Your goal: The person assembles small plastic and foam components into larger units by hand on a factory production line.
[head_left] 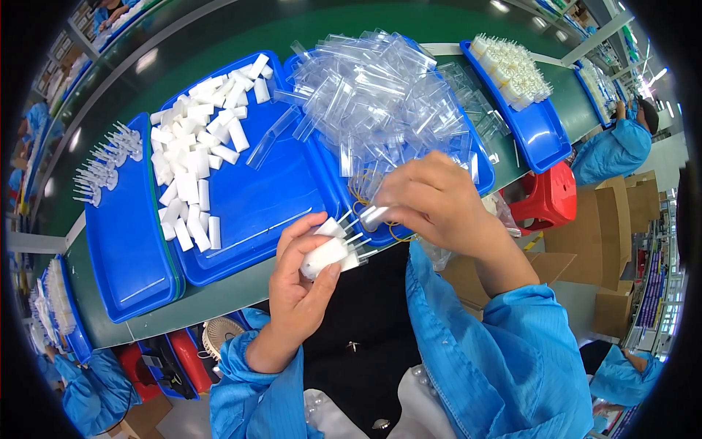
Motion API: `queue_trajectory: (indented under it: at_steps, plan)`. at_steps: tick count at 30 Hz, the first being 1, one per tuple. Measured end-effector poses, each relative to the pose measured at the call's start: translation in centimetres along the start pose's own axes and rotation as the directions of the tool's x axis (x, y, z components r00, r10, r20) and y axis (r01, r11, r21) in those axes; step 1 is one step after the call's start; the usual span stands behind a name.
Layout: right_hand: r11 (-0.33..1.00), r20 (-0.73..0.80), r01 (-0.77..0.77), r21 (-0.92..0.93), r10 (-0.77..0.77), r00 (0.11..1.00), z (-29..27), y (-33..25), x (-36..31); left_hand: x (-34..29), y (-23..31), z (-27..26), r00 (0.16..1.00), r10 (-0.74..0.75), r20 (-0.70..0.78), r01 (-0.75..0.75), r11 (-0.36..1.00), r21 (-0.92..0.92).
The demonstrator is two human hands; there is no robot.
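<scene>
My left hand (296, 289) is closed around a cluster of white plastic parts (325, 256), whose thin prongs point up and to the right. Close beside those prongs, my right hand (439, 197) pinches a small whitish, shiny tube-like piece (374, 216); its exact kind is unclear. Beyond the right hand, a heap of clear plastic sleeves (380, 95) fills a blue tray (479, 167), with thin yellow loops (360, 192) near its front. Farther left, white rectangular blocks (194, 143) lie loose in another blue tray (274, 186).
At the far left, a blue tray (131, 249) holds a row of white pronged parts (110, 168). More pronged pieces (508, 69) stand in a right-hand tray (545, 128). A red stool (553, 194), cardboard boxes (592, 234) and a person in blue (618, 150) are right of the bench.
</scene>
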State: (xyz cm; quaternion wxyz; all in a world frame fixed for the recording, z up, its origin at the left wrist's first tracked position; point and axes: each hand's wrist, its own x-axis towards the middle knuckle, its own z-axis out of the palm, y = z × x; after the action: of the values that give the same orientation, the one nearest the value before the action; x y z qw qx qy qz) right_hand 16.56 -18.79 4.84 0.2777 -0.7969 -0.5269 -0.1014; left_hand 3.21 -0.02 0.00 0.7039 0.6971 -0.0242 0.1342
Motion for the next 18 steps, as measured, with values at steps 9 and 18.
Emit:
queue_trajectory:
  at_steps: [9,18]
  plan:
    - [0.383,0.110,-0.297,0.875,0.440,0.891,1.3,-1.6,-1.0,0.0,0.0,0.1,1.000,0.009,-0.011,-0.008,0.993,0.115]
    - [0.054,0.227,-0.294,0.954,0.507,0.831,2.3,-2.6,-0.7,-0.2,0.1,0.1,0.998,0.054,-0.015,-0.048,0.963,0.267]
